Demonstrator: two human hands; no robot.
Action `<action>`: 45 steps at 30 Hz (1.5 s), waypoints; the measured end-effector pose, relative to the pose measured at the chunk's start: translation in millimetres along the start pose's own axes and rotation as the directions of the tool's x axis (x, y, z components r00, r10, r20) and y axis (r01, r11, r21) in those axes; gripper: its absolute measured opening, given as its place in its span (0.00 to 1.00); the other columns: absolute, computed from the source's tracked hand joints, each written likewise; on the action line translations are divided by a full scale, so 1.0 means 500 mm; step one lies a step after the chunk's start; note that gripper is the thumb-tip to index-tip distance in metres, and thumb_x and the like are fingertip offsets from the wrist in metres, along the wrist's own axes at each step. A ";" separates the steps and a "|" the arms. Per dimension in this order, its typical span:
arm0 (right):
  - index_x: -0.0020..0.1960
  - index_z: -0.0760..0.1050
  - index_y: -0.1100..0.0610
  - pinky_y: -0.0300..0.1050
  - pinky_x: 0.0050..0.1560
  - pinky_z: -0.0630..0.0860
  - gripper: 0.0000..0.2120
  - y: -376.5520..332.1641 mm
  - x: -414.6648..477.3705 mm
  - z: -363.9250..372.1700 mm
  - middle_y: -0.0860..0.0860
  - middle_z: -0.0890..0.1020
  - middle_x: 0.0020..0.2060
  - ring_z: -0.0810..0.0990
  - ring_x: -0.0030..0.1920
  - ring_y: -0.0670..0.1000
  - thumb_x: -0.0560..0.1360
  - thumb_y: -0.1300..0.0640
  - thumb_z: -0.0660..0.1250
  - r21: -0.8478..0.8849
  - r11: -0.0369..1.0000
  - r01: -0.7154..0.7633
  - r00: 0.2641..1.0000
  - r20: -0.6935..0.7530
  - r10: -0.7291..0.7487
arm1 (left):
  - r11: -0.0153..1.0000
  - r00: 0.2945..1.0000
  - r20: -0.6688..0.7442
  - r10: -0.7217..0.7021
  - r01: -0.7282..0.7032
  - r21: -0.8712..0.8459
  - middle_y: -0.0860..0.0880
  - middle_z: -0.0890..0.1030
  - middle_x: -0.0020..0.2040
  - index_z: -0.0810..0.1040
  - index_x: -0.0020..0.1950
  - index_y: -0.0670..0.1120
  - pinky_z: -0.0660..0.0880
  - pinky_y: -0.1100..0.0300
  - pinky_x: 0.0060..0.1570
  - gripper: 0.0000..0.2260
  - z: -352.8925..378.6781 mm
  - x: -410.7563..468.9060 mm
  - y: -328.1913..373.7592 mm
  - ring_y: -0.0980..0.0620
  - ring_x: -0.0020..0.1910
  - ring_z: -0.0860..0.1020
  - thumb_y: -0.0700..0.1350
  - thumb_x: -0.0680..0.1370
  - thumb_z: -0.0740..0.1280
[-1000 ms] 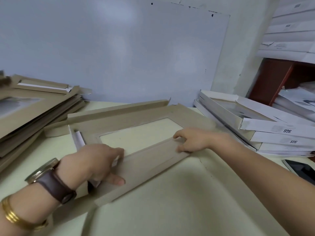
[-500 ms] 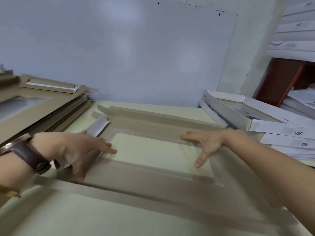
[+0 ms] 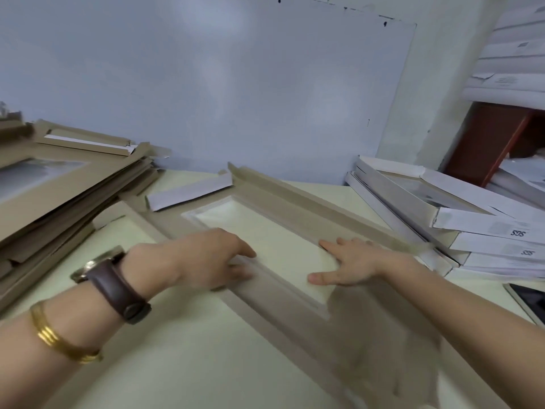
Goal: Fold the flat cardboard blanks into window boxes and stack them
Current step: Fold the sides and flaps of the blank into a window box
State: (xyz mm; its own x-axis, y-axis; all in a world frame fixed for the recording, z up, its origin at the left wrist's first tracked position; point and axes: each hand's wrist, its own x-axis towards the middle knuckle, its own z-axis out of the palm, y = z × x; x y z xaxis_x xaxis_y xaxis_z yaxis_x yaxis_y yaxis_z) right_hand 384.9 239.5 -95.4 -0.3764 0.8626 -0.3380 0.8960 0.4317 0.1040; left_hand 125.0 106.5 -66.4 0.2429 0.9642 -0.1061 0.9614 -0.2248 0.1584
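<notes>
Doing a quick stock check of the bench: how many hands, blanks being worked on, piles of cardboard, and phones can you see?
Hands: 2, left hand and right hand
Blank being worked on: 1
Piles: 2, brown flat blanks and white folded boxes
Phone: 1
Total: 6

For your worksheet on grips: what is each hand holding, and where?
Nothing is gripped. Left hand and right hand press flat on the brown windowed cardboard blank, beside its window.

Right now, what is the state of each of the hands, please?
Left hand: open, fingers pressing on the cardboard blank, gripping nothing.
Right hand: open and flat, spread on the same blank.
</notes>
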 end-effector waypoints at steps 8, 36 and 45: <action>0.75 0.58 0.57 0.57 0.63 0.68 0.58 -0.091 0.003 0.004 0.58 0.68 0.70 0.62 0.70 0.61 0.60 0.16 0.45 0.066 0.973 -0.220 0.970 -0.092 0.225 | 0.998 0.998 0.012 0.059 -0.059 -0.037 0.51 0.76 0.66 0.72 0.69 0.52 0.68 0.59 0.65 0.20 0.027 0.003 0.111 0.51 0.66 0.72 0.58 0.81 0.55; 0.76 0.58 0.49 0.35 0.65 0.65 0.42 -0.002 -0.166 -0.019 0.42 0.65 0.70 0.68 0.66 0.44 0.68 0.49 0.74 0.208 0.938 0.277 0.960 -0.026 -0.278 | 0.940 0.993 0.104 0.052 -0.014 -0.340 0.57 0.56 0.77 0.63 0.76 0.53 0.54 0.69 0.67 0.45 0.057 0.003 0.023 0.60 0.75 0.54 0.68 0.63 0.72; 0.59 0.75 0.50 0.40 0.44 0.73 0.22 0.029 -0.154 0.032 0.42 0.78 0.42 0.75 0.42 0.43 0.65 0.61 0.66 0.089 0.928 0.363 0.889 -0.331 -0.316 | 0.975 0.993 -0.115 0.004 -0.030 -0.220 0.56 0.74 0.66 0.77 0.65 0.52 0.69 0.67 0.62 0.25 0.065 -0.007 0.018 0.58 0.63 0.73 0.48 0.68 0.73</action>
State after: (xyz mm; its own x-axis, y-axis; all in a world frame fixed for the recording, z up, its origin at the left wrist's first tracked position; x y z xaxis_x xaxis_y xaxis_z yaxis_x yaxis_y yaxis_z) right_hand 430.6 175.3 -82.9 -0.6956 0.7180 -0.0240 0.7157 0.6898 -0.1091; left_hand 137.1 96.7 -96.5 0.2303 0.9731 0.0086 0.9018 -0.2168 0.3739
